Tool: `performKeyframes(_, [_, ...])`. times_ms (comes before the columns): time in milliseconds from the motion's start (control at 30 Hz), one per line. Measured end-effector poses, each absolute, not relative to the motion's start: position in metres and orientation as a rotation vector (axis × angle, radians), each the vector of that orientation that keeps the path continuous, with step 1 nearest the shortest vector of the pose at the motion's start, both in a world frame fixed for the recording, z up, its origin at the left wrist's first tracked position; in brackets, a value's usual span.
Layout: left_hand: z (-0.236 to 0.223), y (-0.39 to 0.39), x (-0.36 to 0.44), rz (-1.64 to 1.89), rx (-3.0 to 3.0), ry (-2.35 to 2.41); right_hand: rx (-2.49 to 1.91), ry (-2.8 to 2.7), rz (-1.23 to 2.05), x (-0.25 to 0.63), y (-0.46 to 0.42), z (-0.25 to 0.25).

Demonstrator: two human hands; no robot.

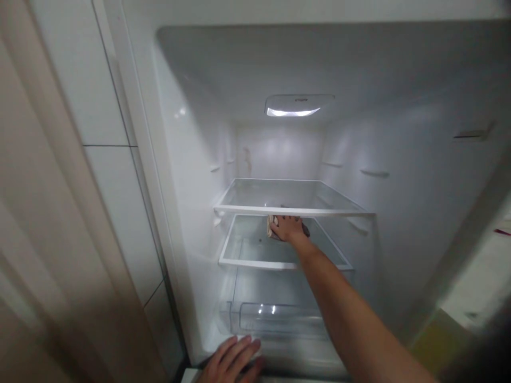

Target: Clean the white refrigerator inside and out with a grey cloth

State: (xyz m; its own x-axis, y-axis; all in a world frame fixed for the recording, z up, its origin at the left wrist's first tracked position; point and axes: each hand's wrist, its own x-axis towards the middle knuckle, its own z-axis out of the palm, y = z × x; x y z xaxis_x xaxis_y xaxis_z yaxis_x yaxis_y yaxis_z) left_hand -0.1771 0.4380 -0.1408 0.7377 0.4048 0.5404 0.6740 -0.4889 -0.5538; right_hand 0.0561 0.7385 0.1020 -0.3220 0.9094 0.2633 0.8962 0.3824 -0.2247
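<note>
My right arm reaches deep into a fridge, and my right hand (289, 227) presses a folded cloth (271, 227) onto the lower glass shelf (247, 250). Part of the cloth pokes out at both sides of the hand; the rest is hidden under the palm and fingers. Above the hand lies the upper glass shelf (275, 190) with a white rim. A small dark speck (260, 240) shows on the glass left of the cloth. My left hand (233, 361) rests low at the fridge's front edge, fingers stretched out, holding nothing.
Below the shelves sits a clear plastic drawer (279, 316). A lit lamp (293, 111) is set in the fridge ceiling. Shelf ledges (374, 173) stick out from the side walls. A brownish stain (247, 158) marks the back wall. White tiles (115, 202) flank the fridge on the left.
</note>
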Motion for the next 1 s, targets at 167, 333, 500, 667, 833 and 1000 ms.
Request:
performKeyframes(167, [-0.142,0.433,-0.176,-0.408,-2.200,-0.869,-1.460,-2.441,0.017,-0.007,0.706,0.105])
performKeyframes(333, [-0.137,0.424,-0.174,-0.432,-2.308,-0.927,-1.233,-2.569,0.046,-0.043,0.639,0.105])
performKeyframes(500, [-0.129,0.412,-0.172,-0.403,-2.453,-1.047,-1.176,-2.599,0.093,-0.012,0.597,0.103])
performKeyframes(667, [-0.128,0.409,-0.170,-0.388,-2.483,-1.105,-1.300,-2.546,0.086,0.052,0.597,0.104])
performKeyframes(833, [-0.130,0.410,-0.172,-0.367,-2.535,-1.140,-1.535,-2.386,0.017,0.099,0.622,0.105])
performKeyframes(1000, [-0.125,0.417,-0.169,-0.406,-2.384,-0.978,-1.681,-2.282,-0.062,0.107,0.657,0.104])
